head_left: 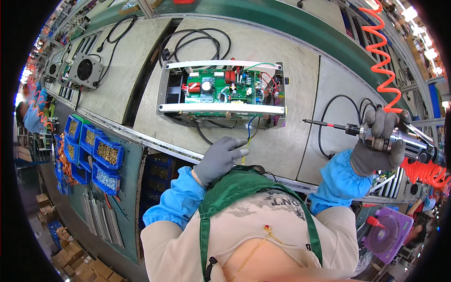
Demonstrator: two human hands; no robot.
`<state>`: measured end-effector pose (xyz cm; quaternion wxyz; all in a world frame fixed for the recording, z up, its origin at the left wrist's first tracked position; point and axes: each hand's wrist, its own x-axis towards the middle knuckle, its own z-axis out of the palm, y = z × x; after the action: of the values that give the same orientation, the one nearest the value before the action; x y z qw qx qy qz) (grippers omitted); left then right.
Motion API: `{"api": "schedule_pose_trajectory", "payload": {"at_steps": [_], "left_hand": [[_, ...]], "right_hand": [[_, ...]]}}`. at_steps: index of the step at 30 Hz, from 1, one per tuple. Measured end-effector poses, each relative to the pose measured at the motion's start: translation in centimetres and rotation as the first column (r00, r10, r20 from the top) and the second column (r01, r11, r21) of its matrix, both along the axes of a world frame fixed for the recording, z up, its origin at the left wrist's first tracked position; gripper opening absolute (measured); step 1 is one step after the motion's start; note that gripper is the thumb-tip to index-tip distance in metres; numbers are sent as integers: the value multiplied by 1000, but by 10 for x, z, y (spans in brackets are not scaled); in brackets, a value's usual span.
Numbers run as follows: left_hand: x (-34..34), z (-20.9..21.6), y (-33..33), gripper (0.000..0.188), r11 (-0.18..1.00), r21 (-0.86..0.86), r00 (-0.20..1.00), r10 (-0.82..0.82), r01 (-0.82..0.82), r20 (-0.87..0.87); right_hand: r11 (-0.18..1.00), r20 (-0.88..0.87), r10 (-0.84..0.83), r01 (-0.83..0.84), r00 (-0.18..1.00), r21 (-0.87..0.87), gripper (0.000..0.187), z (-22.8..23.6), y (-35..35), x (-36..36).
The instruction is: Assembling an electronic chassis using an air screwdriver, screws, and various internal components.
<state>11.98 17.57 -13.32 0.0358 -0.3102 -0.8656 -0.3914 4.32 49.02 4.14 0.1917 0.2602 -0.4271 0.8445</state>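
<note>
Gloved hands working below an open metal chassis with a green circuit board [221, 91]

The right hand [378, 145] is gripping a silver pneumatic screwdriver [371, 134] right of the chassis; the left hand [220, 159], fingers loosely spread, is holding nothing just beneath it.

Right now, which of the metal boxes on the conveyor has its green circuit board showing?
The open grey metal box straight ahead of the person, just beyond the grey-gloved left hand. The grey box with a round fan opening farther left shows no board.
</note>
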Motion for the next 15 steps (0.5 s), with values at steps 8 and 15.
{"api": "schedule_pose_trajectory", "payload": {"at_steps": [8,15], "left_hand": [[-8,-3,20,38,975,213,983,18,-58,184],[-17,8,42,41,992,84,993,91,-97,70]], "right_hand": [[995,-44,-8,12,999,94,56,-5,5,-3],[998,26,-45,44,999,32,57,-10,5,-6]]}}
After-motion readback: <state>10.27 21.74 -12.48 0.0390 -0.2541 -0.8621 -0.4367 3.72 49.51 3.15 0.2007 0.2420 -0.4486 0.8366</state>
